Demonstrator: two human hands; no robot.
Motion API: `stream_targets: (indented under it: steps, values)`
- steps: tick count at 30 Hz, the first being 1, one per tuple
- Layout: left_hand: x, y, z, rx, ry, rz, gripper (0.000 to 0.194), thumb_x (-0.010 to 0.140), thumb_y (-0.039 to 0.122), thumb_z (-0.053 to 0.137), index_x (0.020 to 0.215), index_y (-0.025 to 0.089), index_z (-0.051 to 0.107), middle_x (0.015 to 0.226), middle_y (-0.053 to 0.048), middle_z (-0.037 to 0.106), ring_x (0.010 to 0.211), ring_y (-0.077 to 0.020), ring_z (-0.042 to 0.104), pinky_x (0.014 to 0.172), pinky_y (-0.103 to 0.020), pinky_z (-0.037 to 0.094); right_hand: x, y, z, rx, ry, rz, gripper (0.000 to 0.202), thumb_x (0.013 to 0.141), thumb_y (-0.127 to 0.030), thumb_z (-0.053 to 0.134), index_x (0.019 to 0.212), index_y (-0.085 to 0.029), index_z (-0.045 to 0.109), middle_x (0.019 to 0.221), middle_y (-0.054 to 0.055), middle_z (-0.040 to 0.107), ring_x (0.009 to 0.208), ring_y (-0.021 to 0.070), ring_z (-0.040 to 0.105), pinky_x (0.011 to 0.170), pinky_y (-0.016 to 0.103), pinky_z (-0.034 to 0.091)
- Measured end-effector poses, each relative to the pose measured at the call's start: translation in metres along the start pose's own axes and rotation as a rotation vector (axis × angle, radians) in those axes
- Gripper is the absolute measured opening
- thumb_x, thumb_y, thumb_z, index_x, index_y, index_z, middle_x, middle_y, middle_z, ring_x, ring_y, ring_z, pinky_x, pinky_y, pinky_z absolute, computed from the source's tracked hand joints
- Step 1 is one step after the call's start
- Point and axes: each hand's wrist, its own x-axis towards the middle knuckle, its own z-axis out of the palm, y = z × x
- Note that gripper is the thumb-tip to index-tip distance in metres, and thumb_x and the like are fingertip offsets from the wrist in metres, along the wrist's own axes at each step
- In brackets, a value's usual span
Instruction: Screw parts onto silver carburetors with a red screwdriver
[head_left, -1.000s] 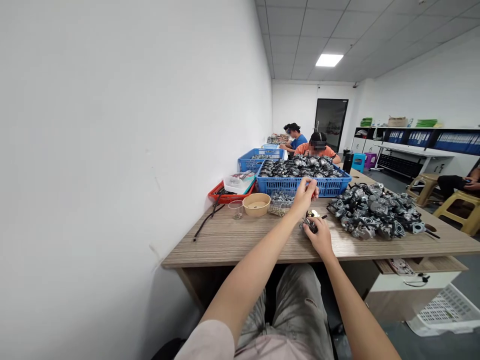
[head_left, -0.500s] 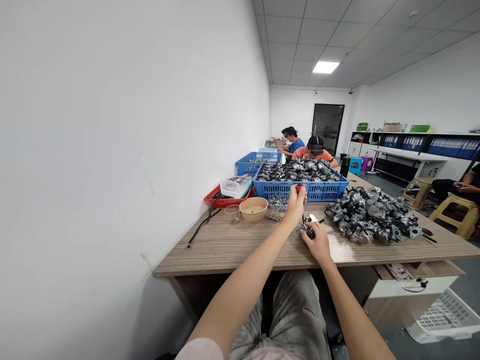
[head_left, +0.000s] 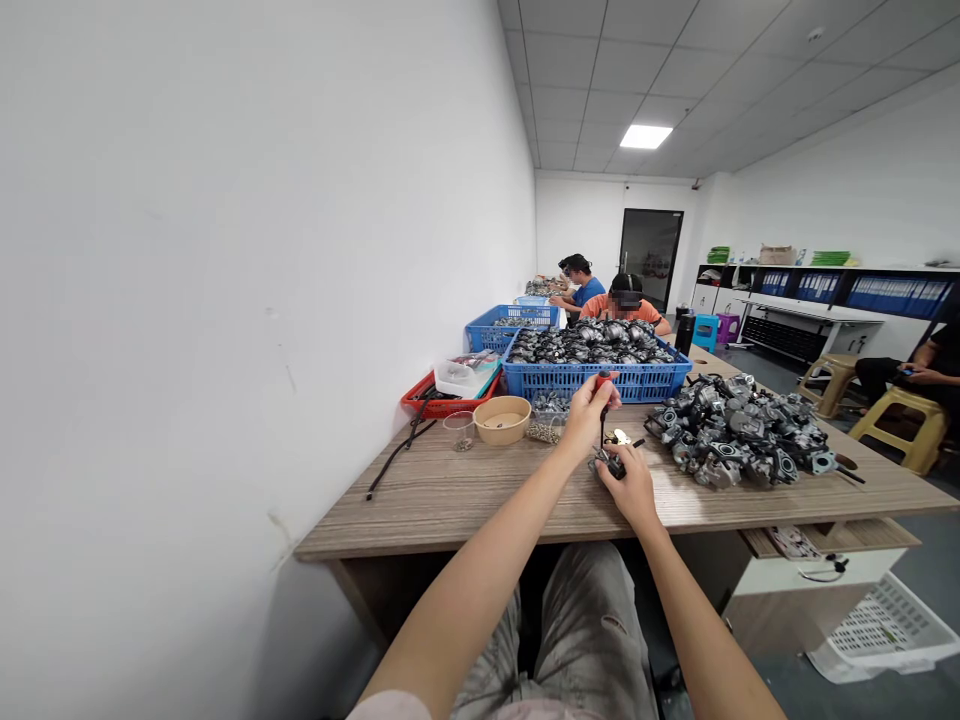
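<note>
My left hand (head_left: 585, 420) is closed around the red handle of a screwdriver (head_left: 604, 378). Its dark shaft points straight down to a small metal carburetor (head_left: 616, 467) on the table. My right hand (head_left: 634, 487) grips this carburetor from the right and steadies it on the tabletop; its fingers hide part of the body. Just behind the carburetor lies a shiny brass-coloured piece (head_left: 619, 437). Where the screwdriver tip meets the part is too small to make out.
A heap of carburetors (head_left: 742, 430) lies to the right on the wooden table (head_left: 450, 500). Behind my hands stands a blue crate (head_left: 555, 380) full of them. Leftward are a cardboard bowl (head_left: 502, 420), a clear cup (head_left: 459, 432), a red tray (head_left: 420, 402) and a black hose (head_left: 397, 462). People sit beyond.
The fingers of my left hand have shifted on the screwdriver handle, and more of its shaft shows. My right hand stays on the carburetor. The whole view has moved slightly.
</note>
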Motion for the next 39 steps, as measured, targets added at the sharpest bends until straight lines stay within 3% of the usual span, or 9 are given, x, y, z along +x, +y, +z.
stream_targets:
  steps: [6,11,14,19,24,26,30,36,39]
  values:
    - [0.0,0.002,-0.002,-0.019,0.051,0.006,0.035,0.099,0.053,0.063,0.095,0.018,0.058,0.074,0.005,0.053,0.063,-0.0118,0.052,0.066,-0.028,0.048,0.0,-0.001,0.0,-0.007,-0.001,0.011,0.032,0.101,-0.046,0.062,0.116,-0.019,0.068,0.108,0.007,0.069,0.105,0.0239,0.065,0.094,0.046,0.053]
    - [0.006,0.004,-0.005,-0.031,-0.037,-0.055,0.054,0.092,0.072,0.059,0.088,0.018,0.059,0.076,-0.001,0.061,0.069,-0.0133,0.058,0.069,-0.027,0.049,0.0,0.0,0.0,-0.014,-0.001,0.018,0.031,0.1,-0.047,0.062,0.114,-0.019,0.068,0.109,0.006,0.069,0.104,0.023,0.064,0.092,0.044,0.054]
    - [0.008,0.003,-0.004,-0.042,-0.06,-0.079,0.06,0.091,0.079,0.054,0.088,0.019,0.057,0.068,0.002,0.056,0.059,-0.0115,0.051,0.061,-0.026,0.046,0.0,0.0,0.001,-0.017,0.001,0.018,0.031,0.1,-0.047,0.063,0.114,-0.02,0.068,0.109,0.006,0.069,0.104,0.023,0.064,0.092,0.043,0.053]
    - [0.012,0.002,-0.002,-0.047,-0.033,-0.08,0.053,0.091,0.072,0.063,0.087,0.02,0.054,0.069,0.005,0.054,0.058,-0.0103,0.049,0.059,-0.024,0.044,0.0,0.0,0.0,-0.021,0.011,0.017,0.032,0.1,-0.046,0.062,0.117,-0.02,0.068,0.109,0.007,0.069,0.105,0.0231,0.064,0.092,0.043,0.053]
    - [0.018,0.001,-0.003,-0.066,-0.052,-0.089,0.064,0.092,0.081,0.048,0.085,0.018,0.058,0.062,0.004,0.05,0.053,-0.0104,0.045,0.053,-0.024,0.041,0.0,0.001,0.0,-0.022,0.01,0.006,0.032,0.1,-0.047,0.063,0.114,-0.019,0.069,0.108,0.006,0.07,0.104,0.0225,0.064,0.092,0.043,0.053]
    - [0.02,0.0,-0.002,-0.073,-0.046,-0.08,0.058,0.095,0.076,0.05,0.086,0.019,0.056,0.061,0.006,0.048,0.05,-0.0094,0.041,0.051,-0.023,0.038,0.0,0.001,0.001,-0.022,0.011,0.003,0.032,0.1,-0.048,0.062,0.113,-0.019,0.069,0.109,0.006,0.07,0.104,0.0223,0.065,0.092,0.043,0.053]
    - [0.023,0.0,0.001,-0.071,-0.048,-0.074,0.05,0.096,0.067,0.061,0.087,0.018,0.055,0.067,0.005,0.053,0.054,-0.0095,0.049,0.053,-0.023,0.042,0.0,0.002,0.001,-0.024,0.012,-0.002,0.032,0.1,-0.048,0.062,0.113,-0.019,0.068,0.11,0.006,0.07,0.103,0.022,0.065,0.092,0.042,0.054]
    - [0.025,0.002,0.005,-0.069,-0.076,-0.1,0.059,0.09,0.079,0.056,0.08,0.021,0.053,0.057,0.007,0.047,0.045,-0.0083,0.039,0.046,-0.022,0.036,0.0,0.004,0.002,-0.023,0.005,-0.025,0.031,0.1,-0.048,0.063,0.112,-0.019,0.068,0.111,0.006,0.069,0.105,0.0221,0.065,0.094,0.043,0.054]
    - [0.026,0.003,0.005,-0.072,-0.072,-0.099,0.056,0.088,0.075,0.064,0.082,0.02,0.053,0.063,0.005,0.054,0.051,-0.0087,0.047,0.051,-0.022,0.04,0.0,0.006,0.002,-0.022,0.011,-0.026,0.031,0.1,-0.047,0.063,0.112,-0.019,0.068,0.11,0.006,0.069,0.104,0.0219,0.065,0.093,0.043,0.054]
